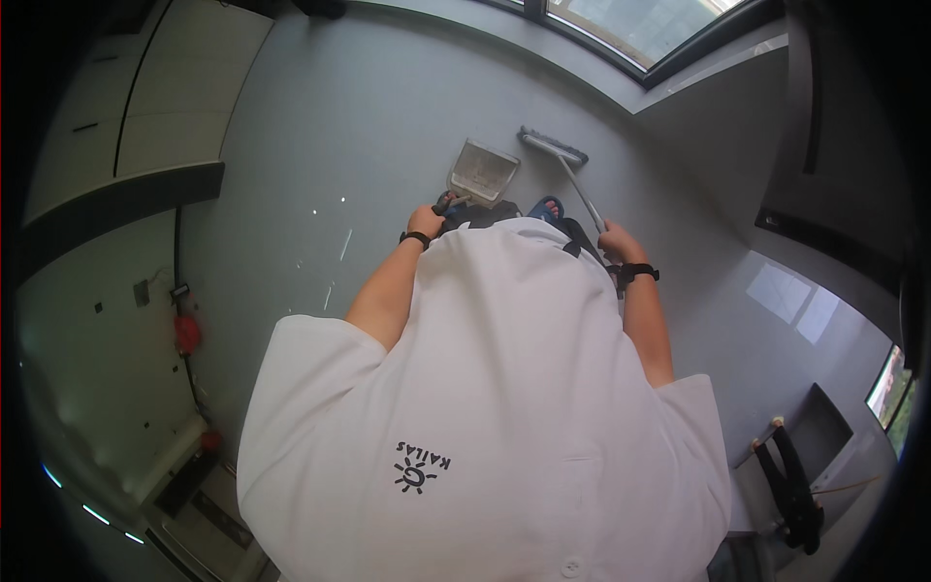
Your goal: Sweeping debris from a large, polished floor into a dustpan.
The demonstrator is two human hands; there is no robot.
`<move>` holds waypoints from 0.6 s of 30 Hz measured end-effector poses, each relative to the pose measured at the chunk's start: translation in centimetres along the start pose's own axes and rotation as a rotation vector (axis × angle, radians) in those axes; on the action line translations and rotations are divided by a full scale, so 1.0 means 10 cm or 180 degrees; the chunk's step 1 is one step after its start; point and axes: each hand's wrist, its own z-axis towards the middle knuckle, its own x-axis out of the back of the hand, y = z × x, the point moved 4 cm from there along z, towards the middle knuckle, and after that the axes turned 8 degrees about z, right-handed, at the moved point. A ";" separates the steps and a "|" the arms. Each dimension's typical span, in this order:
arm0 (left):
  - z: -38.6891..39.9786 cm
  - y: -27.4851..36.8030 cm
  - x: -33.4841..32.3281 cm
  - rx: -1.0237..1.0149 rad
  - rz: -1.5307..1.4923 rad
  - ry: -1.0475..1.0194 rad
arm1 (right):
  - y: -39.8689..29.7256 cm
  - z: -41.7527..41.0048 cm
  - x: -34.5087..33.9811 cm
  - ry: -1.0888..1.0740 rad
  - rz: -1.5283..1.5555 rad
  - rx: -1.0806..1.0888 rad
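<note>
My left hand is closed around the dark handle of a long-handled dustpan. The pan lies on the grey floor just beyond my feet, its open side facing away from me; its inside looks dusty. In my right hand is the grey pole of a broom. The broom head, with dark bristles, rests on the floor beyond and to the right of the dustpan, apart from it. My feet, in blue sandals, show just past the hem of my white shirt.
Pale cabinets with a dark edge stand at the left. A window is at the top right above a low wall. Dark furniture stands at the right, and a chair-like object with black legs at the lower right. Red items lie left.
</note>
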 end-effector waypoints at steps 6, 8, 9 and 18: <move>0.04 0.02 0.07 0.0127 0.0130 -0.0029 | -0.15 -0.13 0.05 0.0102 0.0556 0.0190; 0.07 -0.05 0.05 0.0126 0.0111 -0.0047 | -0.27 -0.09 0.06 0.0040 0.0573 0.0247; 0.10 -0.15 0.02 0.0175 0.0084 -0.0029 | -0.43 -0.09 0.03 0.0066 0.0572 0.0393; -0.05 -0.04 0.23 -0.0250 0.0198 0.0052 | -1.12 0.94 -0.23 -0.0015 0.0401 0.0667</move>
